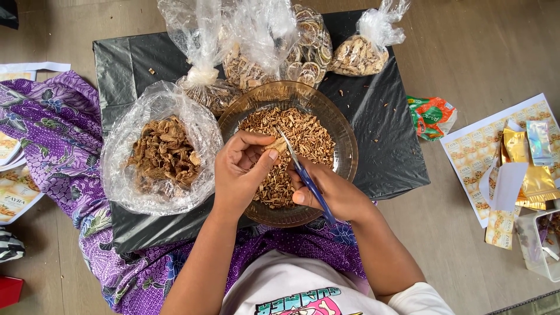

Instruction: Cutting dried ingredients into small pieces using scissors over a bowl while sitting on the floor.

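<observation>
1. Head view: your left hand (239, 175) pinches a dried root piece (274, 144) over the brown bowl (344, 140).
2. Your right hand (326, 189) grips blue scissors (303, 175), blades at the piece.
3. An open bag of roots (163, 154) sits left.

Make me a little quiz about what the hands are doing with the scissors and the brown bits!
1. True or false: the right hand holds the blue-handled scissors.
2. What do the left hand fingers pinch? A) a dried brown piece B) a spoon C) a gold packet
3. Fill in: the cut bits lie in a clear brown ____.

Key: 1 true; 2 A; 3 bowl. An open bag of dried pieces sits on the left.
</observation>
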